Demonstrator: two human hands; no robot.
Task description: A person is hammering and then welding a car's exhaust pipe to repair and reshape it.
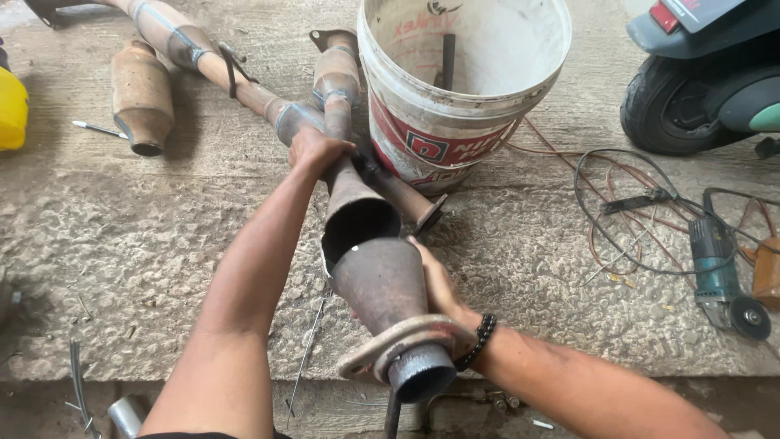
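bucket [455,122] far of me | grinder [719,272] right | scooter [707,73] far right | canister [142,97] far left | cables [626,203] right

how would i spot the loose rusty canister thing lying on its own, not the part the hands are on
Start at the big white bucket at top centre, then follow the long rusty exhaust pipe left across the concrete. Just below that pipe, near the left edge, lies a short rust-brown canister with a dark open neck. Unlike the cone-ended piece in the hands, it is joined to nothing and nobody touches it.
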